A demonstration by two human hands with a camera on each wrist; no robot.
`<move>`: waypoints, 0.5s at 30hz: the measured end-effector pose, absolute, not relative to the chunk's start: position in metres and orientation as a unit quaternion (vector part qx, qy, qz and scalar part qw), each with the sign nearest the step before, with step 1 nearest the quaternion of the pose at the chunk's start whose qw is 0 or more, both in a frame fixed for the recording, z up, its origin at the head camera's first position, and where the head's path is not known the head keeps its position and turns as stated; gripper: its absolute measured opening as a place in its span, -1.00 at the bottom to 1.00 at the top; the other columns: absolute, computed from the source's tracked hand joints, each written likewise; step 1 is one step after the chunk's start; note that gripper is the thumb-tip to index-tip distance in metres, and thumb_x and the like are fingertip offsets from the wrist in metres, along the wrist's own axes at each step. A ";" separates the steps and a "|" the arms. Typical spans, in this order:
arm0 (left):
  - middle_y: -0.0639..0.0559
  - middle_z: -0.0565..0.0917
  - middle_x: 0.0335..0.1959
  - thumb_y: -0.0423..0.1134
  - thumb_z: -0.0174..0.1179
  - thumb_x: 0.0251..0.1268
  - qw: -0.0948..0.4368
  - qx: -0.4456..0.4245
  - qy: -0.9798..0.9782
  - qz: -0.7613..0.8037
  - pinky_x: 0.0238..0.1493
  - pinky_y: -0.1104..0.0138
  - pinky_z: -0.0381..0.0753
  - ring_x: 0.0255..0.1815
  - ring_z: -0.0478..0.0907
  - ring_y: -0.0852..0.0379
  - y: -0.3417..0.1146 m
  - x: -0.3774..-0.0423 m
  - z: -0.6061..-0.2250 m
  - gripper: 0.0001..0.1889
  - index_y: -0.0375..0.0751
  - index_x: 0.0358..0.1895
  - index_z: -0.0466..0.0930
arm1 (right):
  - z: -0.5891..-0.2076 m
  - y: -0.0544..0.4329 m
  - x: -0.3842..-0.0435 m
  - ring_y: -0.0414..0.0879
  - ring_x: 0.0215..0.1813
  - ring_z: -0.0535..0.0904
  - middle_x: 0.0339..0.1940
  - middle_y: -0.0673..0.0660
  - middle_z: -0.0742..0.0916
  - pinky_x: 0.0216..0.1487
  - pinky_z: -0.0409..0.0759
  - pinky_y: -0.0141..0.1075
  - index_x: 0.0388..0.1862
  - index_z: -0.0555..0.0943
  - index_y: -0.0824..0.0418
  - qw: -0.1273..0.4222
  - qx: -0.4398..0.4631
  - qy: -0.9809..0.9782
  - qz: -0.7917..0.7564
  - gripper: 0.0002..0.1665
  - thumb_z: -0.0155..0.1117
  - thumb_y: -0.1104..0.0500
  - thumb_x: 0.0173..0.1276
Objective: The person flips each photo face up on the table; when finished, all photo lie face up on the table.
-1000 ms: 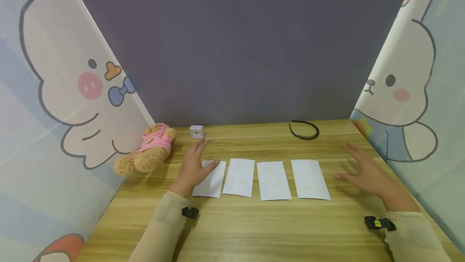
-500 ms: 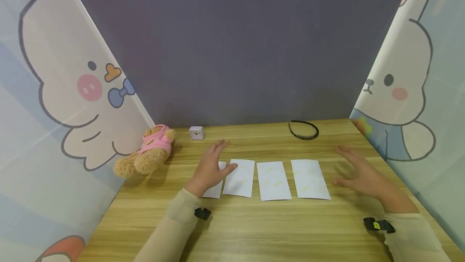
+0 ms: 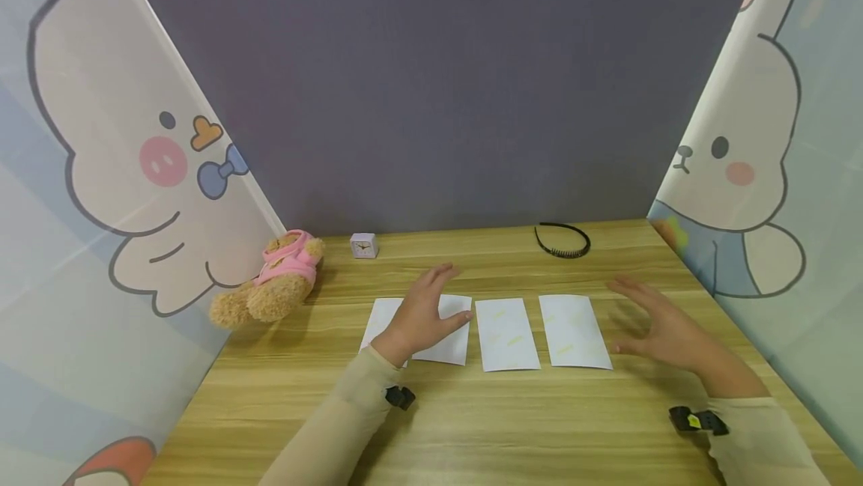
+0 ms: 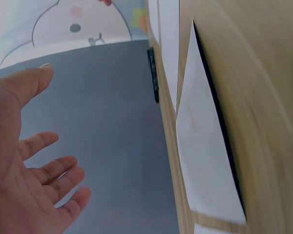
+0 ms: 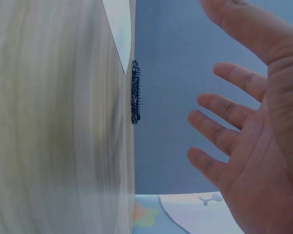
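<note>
Several white paper sheets lie in a row on the wooden table [image 3: 472,426]. My left hand [image 3: 421,317] hovers over the two left ones, its thumb spread from its fingers and nothing held. It partly covers the leftmost sheet [image 3: 381,315] and the second sheet [image 3: 453,344]. Faint yellow marks show on the third sheet [image 3: 507,335] and on the rightmost sheet [image 3: 574,331]. To the right of that last sheet, my right hand [image 3: 664,325] is held above the table, fingers apart and holding nothing. Both wrist views show bare palms, the left hand [image 4: 34,165] and the right hand [image 5: 263,126].
A black toothed headband [image 3: 566,252] lies at the back right. At the back left stand a small clock [image 3: 364,245] and a plush bear in pink [image 3: 286,276]. A dark grey panel [image 3: 438,96] closes the back, with cartoon-printed walls at both sides.
My left hand has moved right, from over the leftmost sheet to over the second one. My right hand has shifted slightly left. The sheets lie where they were.
</note>
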State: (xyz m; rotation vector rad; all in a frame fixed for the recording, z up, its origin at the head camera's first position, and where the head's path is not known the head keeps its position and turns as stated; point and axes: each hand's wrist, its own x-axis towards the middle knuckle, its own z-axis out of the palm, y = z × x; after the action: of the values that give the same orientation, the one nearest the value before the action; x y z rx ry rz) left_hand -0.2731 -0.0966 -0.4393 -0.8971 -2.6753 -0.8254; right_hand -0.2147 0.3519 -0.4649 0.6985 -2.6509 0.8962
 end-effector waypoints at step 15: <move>0.02 0.26 0.62 0.28 0.32 0.38 0.059 -0.335 -0.906 -0.254 0.46 -0.03 0.37 0.56 0.29 -0.12 -0.060 -0.263 -0.441 -0.13 -0.04 0.61 0.26 | -0.467 0.344 -0.211 0.41 0.33 0.45 0.40 0.30 0.52 0.11 0.46 0.37 0.37 0.56 0.26 0.124 0.240 -0.920 0.284 0.05 0.82 -0.08 -0.07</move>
State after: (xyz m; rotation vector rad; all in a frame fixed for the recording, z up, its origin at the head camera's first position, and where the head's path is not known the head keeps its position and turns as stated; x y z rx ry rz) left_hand -0.2630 -0.0600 -0.4409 -1.0139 -2.7430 -0.7697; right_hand -0.2115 0.3437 -0.4670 0.6994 -2.6829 0.8294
